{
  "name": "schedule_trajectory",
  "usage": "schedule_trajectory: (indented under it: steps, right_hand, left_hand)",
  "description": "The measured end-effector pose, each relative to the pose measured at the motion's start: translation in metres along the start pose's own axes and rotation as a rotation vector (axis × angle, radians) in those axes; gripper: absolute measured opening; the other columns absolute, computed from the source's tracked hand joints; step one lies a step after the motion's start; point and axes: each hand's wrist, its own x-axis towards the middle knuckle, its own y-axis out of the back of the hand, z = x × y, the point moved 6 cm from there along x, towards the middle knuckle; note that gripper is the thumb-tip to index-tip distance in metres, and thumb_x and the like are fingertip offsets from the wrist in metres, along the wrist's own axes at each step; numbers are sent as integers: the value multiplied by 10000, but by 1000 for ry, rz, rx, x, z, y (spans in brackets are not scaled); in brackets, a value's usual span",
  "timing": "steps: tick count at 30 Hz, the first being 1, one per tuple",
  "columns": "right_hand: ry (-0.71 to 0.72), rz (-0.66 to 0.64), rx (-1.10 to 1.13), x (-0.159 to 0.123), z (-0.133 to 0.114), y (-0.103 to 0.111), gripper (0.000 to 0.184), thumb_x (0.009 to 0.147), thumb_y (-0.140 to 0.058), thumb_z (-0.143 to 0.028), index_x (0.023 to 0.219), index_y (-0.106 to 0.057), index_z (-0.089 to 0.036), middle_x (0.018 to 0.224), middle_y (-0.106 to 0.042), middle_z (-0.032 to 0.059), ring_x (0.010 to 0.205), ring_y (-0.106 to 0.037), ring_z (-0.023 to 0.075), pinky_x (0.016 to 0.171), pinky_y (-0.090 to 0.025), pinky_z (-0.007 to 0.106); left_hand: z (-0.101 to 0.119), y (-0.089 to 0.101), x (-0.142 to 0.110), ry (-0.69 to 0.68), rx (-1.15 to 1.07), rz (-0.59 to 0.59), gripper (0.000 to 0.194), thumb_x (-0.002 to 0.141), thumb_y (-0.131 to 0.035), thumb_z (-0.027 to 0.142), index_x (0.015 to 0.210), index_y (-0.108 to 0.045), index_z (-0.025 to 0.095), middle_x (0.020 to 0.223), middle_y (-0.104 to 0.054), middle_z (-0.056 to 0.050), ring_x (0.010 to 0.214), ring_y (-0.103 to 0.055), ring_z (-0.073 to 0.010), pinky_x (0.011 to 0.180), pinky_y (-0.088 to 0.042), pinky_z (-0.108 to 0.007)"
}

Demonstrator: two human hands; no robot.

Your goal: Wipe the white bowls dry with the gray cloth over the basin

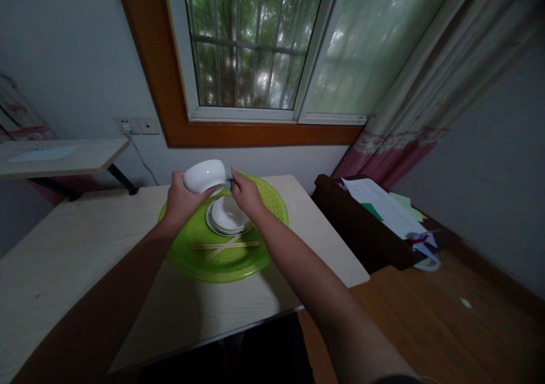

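Observation:
A white bowl (204,175) is held tilted on its side above a round green tray (187,266). My left hand (184,198) is closed around the bowl's left side, thumb along its lower edge. With my right hand (246,191) I pinch a grey-blue cloth (228,175) pressed against the bowl's right side at the rim. Below the hands, a white bowl or dish (230,212) rests on stacked plates (212,223) in the tray. Wooden chopsticks (232,245) lie crossed in front of the stack.
The tray stands on a light wooden table (310,231). A raised shelf (63,157) with dark legs is at the left. Right of the table, papers (378,202) lie on a dark brown piece of furniture (349,225). A window (255,49) is behind.

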Motion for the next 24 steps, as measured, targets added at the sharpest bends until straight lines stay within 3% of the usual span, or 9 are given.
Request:
schedule_trajectory:
  steps: [4, 8, 13, 18, 24]
  right_hand:
    - [-101, -108, -54, -2, 7, -6, 366, 954, -478, -127, 1238, -698, -197, 1101, -780, 70, 986, -713, 214, 942, -532, 319]
    - [-129, -152, -68, -4, 7, -9, 300, 961, -496, -150, 1178, -703, -172, 1046, -775, 83, 932, -702, 216, 903, -525, 309]
    - [-59, -64, -35, -2, 5, -6, 402, 972, -481, -151, 1344, -632, -170, 1265, -734, 126, 1117, -691, 240, 1016, -517, 368]
    - [117, 12, 17, -3, -6, 0, 594, 911, -459, -30, 1473, -553, -201, 1533, -558, 95, 1418, -538, 188, 1216, -392, 365]
    - [365, -90, -19, -10, -38, -5, 725, 869, -403, 53, 1495, -528, -291, 1629, -435, 13, 1555, -316, 137, 1280, -305, 408]
  left_hand:
    - [-4, 1, 2, -7, -37, 16, 783, 554, -876, 524, 1131, -444, 219, 1084, -665, -111, 1041, -691, -325, 847, -575, -436]
    - [-5, 0, 2, -15, -47, 18, 776, 551, -878, 523, 1115, -436, 226, 1086, -659, -108, 1045, -691, -320, 861, -576, -437]
    - [-3, 0, 1, 2, -29, 16, 766, 560, -870, 526, 1111, -427, 230, 1099, -659, -110, 1060, -685, -326, 868, -573, -445]
    - [-1, 0, 0, 2, 15, -4, 756, 576, -858, 566, 1106, -438, 230, 1095, -668, -131, 1052, -688, -344, 842, -575, -456]
    - [-5, -9, 2, -33, 30, -51, 722, 570, -860, 514, 1089, -451, 222, 1053, -698, -116, 972, -713, -310, 783, -569, -393]
